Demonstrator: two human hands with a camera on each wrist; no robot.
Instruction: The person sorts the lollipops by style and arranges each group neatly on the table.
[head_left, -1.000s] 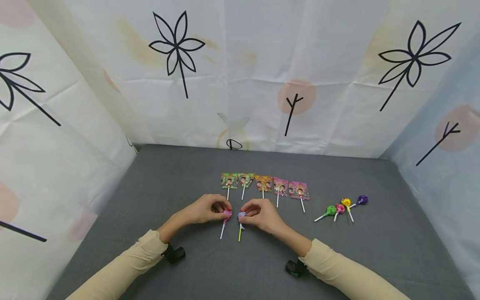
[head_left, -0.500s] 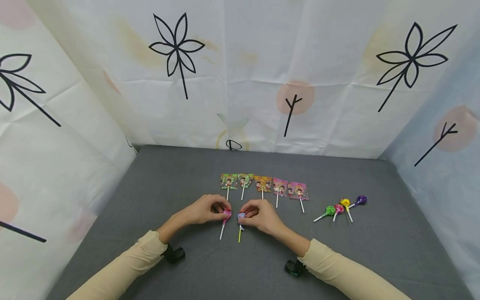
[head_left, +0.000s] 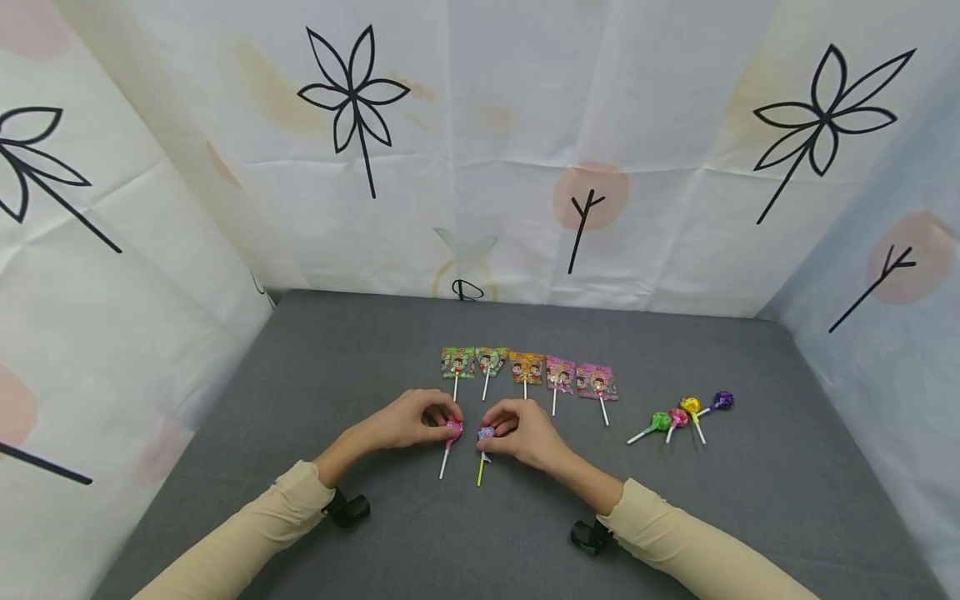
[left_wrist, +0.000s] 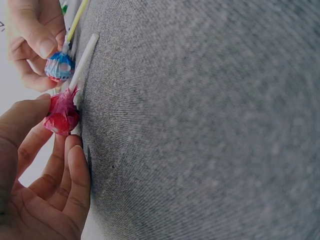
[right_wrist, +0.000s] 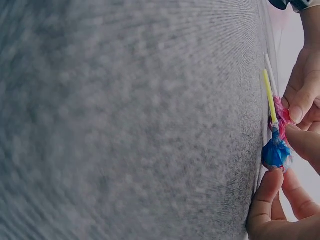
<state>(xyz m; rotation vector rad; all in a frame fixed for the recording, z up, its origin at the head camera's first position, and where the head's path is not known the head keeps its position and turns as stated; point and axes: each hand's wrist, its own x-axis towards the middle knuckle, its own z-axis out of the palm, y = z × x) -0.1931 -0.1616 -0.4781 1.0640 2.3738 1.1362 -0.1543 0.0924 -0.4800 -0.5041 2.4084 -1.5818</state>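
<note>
Between thumb and fingers my left hand [head_left: 416, 418] pinches the head of a pink lollipop [left_wrist: 64, 115], whose white stick points toward me along the table. Just to its right, my right hand [head_left: 527, 433] pinches a blue lollipop [right_wrist: 276, 152] by its wrapped head; this one has a yellow stick. The two lollipops lie side by side, a small gap apart in the head view. In the left wrist view the blue wrapper shows some white and red as well.
Behind the hands lies a row of flat-wrapped lollipops in green, orange and pink, among them a pink packet [head_left: 597, 382]. To the right rest a green lollipop [head_left: 661, 421], a pink one, a yellow lollipop [head_left: 691, 405] and a purple lollipop [head_left: 723, 401]. Patterned cloth walls border the grey table [head_left: 360, 333].
My right hand has shifted very slightly to the right with the blue lollipop. The left hand and pink lollipop look the same.
</note>
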